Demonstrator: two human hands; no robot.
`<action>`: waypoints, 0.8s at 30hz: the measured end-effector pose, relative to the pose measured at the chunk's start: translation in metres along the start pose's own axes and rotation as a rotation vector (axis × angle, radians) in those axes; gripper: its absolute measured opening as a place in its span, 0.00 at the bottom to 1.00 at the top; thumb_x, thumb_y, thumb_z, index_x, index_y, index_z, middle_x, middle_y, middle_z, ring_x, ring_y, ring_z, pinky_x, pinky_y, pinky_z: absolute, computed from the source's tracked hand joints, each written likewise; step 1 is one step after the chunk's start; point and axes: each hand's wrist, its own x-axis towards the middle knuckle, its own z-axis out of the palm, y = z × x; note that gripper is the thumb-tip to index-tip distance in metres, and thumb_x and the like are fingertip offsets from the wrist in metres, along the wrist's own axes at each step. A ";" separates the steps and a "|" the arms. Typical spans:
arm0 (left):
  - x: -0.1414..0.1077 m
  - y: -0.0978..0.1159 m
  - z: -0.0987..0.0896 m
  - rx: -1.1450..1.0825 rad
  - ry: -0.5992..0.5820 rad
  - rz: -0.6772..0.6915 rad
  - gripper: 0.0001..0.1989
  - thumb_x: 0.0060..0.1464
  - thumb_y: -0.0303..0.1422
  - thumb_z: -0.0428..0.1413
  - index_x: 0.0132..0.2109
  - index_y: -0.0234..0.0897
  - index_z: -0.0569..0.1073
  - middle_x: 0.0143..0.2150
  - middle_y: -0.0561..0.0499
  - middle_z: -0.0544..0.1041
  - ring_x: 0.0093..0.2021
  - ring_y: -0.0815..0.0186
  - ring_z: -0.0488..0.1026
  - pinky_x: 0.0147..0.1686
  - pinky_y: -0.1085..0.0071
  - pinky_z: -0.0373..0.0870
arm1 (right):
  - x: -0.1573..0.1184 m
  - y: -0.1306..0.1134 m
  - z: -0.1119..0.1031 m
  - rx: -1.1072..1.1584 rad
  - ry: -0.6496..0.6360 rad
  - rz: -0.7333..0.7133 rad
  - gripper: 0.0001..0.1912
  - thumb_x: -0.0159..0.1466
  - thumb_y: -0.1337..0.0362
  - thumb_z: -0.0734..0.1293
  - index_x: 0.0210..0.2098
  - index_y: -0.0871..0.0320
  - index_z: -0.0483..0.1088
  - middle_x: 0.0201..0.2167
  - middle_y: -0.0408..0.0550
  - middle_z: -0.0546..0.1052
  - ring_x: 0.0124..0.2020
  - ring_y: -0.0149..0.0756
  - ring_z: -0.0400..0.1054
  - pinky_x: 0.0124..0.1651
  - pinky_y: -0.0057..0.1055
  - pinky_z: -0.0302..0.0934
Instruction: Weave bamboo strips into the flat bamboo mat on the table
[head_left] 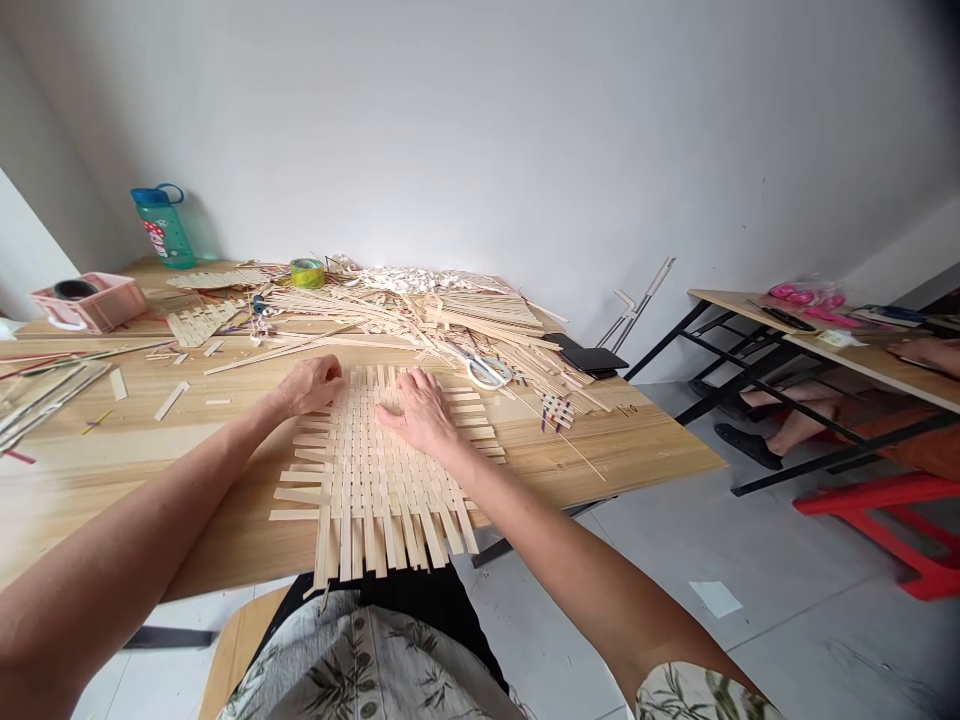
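Observation:
A mat woven from pale flat strips [375,460], likely bamboo or wood, lies before me with loose strip ends sticking out on its sides. Its near ends hang past the table edge over my lap. At the mat's far left corner is my left hand [315,384], fingers curled and closed; what they pinch is hidden. My right hand [421,410] rests palm down on the upper right part of the weave, fingers apart and holding nothing. White-handled scissors [489,373] lie beyond it to the right.
Loose strips [360,310] are heaped along the back of the table [637,440]. Around them are a yellow tape roll [307,273], a pink basket [97,303], a blue-green bottle [165,232] and a black flat object [595,360]. Another person sits at a table to the right, near a red stool [885,525].

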 end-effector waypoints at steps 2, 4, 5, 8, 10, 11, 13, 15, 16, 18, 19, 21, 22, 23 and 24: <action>0.003 -0.001 0.001 -0.021 -0.018 -0.044 0.13 0.64 0.40 0.55 0.40 0.32 0.74 0.34 0.51 0.75 0.33 0.67 0.73 0.37 0.66 0.73 | -0.001 0.000 0.000 0.018 -0.001 -0.023 0.17 0.63 0.54 0.68 0.44 0.60 0.68 0.44 0.56 0.70 0.48 0.49 0.60 0.51 0.44 0.59; 0.005 -0.003 0.003 -0.030 -0.018 -0.092 0.14 0.64 0.40 0.55 0.40 0.32 0.74 0.34 0.51 0.75 0.33 0.66 0.73 0.37 0.66 0.74 | -0.001 -0.001 -0.001 0.034 -0.018 -0.065 0.16 0.65 0.57 0.67 0.48 0.60 0.68 0.46 0.55 0.70 0.50 0.48 0.60 0.53 0.44 0.58; 0.005 -0.004 0.004 -0.033 -0.019 -0.112 0.14 0.64 0.40 0.55 0.40 0.32 0.74 0.34 0.51 0.75 0.33 0.66 0.73 0.37 0.66 0.74 | -0.001 -0.002 -0.002 0.042 -0.032 -0.091 0.16 0.65 0.59 0.67 0.50 0.60 0.68 0.48 0.55 0.70 0.51 0.48 0.60 0.54 0.43 0.58; 0.005 -0.006 0.005 -0.054 -0.041 -0.132 0.14 0.64 0.41 0.55 0.38 0.32 0.74 0.34 0.51 0.75 0.33 0.67 0.73 0.37 0.66 0.73 | 0.000 -0.003 -0.005 0.061 -0.096 -0.164 0.16 0.67 0.65 0.65 0.54 0.58 0.68 0.50 0.53 0.70 0.51 0.44 0.60 0.55 0.39 0.57; 0.003 -0.007 0.003 -0.077 -0.061 -0.125 0.15 0.63 0.41 0.56 0.37 0.32 0.73 0.32 0.52 0.74 0.31 0.67 0.72 0.35 0.67 0.72 | 0.004 -0.004 -0.007 0.065 -0.143 -0.187 0.17 0.67 0.67 0.65 0.55 0.58 0.68 0.51 0.53 0.70 0.50 0.43 0.61 0.53 0.38 0.58; 0.002 -0.008 0.001 -0.088 -0.067 -0.120 0.15 0.63 0.41 0.56 0.36 0.32 0.73 0.31 0.53 0.74 0.31 0.67 0.72 0.35 0.68 0.72 | 0.007 -0.004 -0.008 0.064 -0.165 -0.191 0.17 0.66 0.67 0.65 0.55 0.59 0.69 0.51 0.53 0.70 0.50 0.43 0.61 0.52 0.38 0.59; 0.000 -0.008 -0.001 -0.109 -0.073 -0.114 0.15 0.63 0.41 0.56 0.35 0.32 0.73 0.30 0.53 0.73 0.29 0.68 0.71 0.34 0.68 0.71 | 0.013 -0.007 -0.008 0.059 -0.197 -0.188 0.17 0.65 0.68 0.66 0.53 0.59 0.70 0.49 0.53 0.71 0.48 0.44 0.61 0.49 0.37 0.59; -0.001 -0.009 -0.002 -0.125 -0.075 -0.115 0.15 0.63 0.42 0.56 0.35 0.32 0.73 0.29 0.54 0.73 0.29 0.68 0.71 0.34 0.69 0.71 | 0.019 -0.013 -0.006 0.054 -0.208 -0.171 0.18 0.63 0.69 0.67 0.52 0.60 0.71 0.47 0.53 0.72 0.46 0.43 0.62 0.47 0.37 0.59; -0.002 -0.009 -0.002 -0.132 -0.076 -0.117 0.15 0.63 0.42 0.56 0.35 0.32 0.73 0.29 0.54 0.73 0.29 0.68 0.71 0.33 0.69 0.71 | 0.021 -0.016 -0.004 0.051 -0.201 -0.156 0.18 0.62 0.69 0.67 0.52 0.60 0.71 0.46 0.52 0.72 0.45 0.44 0.62 0.47 0.37 0.59; -0.003 -0.010 -0.003 -0.146 -0.075 -0.122 0.15 0.63 0.41 0.56 0.37 0.32 0.73 0.30 0.53 0.73 0.29 0.68 0.71 0.33 0.69 0.71 | 0.023 -0.024 0.000 0.044 -0.169 -0.125 0.16 0.63 0.70 0.65 0.51 0.59 0.72 0.47 0.53 0.72 0.47 0.45 0.61 0.48 0.37 0.58; -0.004 -0.010 -0.003 -0.153 -0.075 -0.123 0.15 0.63 0.41 0.56 0.37 0.32 0.73 0.30 0.53 0.73 0.29 0.68 0.71 0.33 0.69 0.71 | 0.024 -0.027 0.002 0.040 -0.149 -0.113 0.15 0.63 0.70 0.64 0.50 0.59 0.72 0.47 0.53 0.72 0.47 0.45 0.60 0.48 0.38 0.57; -0.006 -0.010 -0.003 -0.168 -0.079 -0.127 0.14 0.63 0.41 0.56 0.38 0.32 0.73 0.30 0.53 0.73 0.29 0.68 0.71 0.33 0.69 0.71 | 0.023 -0.031 0.007 0.035 -0.117 -0.101 0.14 0.63 0.70 0.62 0.48 0.58 0.72 0.47 0.53 0.72 0.48 0.46 0.60 0.49 0.39 0.56; -0.007 -0.010 -0.004 -0.176 -0.084 -0.127 0.14 0.63 0.40 0.57 0.37 0.32 0.73 0.30 0.53 0.73 0.29 0.68 0.71 0.33 0.69 0.71 | 0.022 -0.032 0.008 0.034 -0.106 -0.103 0.14 0.63 0.70 0.62 0.47 0.58 0.72 0.46 0.52 0.72 0.48 0.46 0.59 0.49 0.39 0.56; -0.008 -0.010 -0.005 -0.184 -0.090 -0.127 0.14 0.62 0.40 0.57 0.37 0.32 0.73 0.30 0.53 0.73 0.29 0.68 0.70 0.32 0.69 0.70 | 0.022 -0.032 0.010 0.033 -0.098 -0.108 0.14 0.63 0.70 0.62 0.47 0.57 0.72 0.46 0.52 0.72 0.48 0.46 0.59 0.50 0.39 0.56; -0.009 -0.010 -0.005 -0.194 -0.097 -0.127 0.14 0.62 0.40 0.57 0.37 0.31 0.73 0.30 0.54 0.73 0.29 0.68 0.70 0.32 0.70 0.70 | 0.022 -0.031 0.011 0.033 -0.092 -0.112 0.13 0.63 0.70 0.62 0.47 0.57 0.72 0.46 0.51 0.72 0.48 0.46 0.59 0.50 0.39 0.55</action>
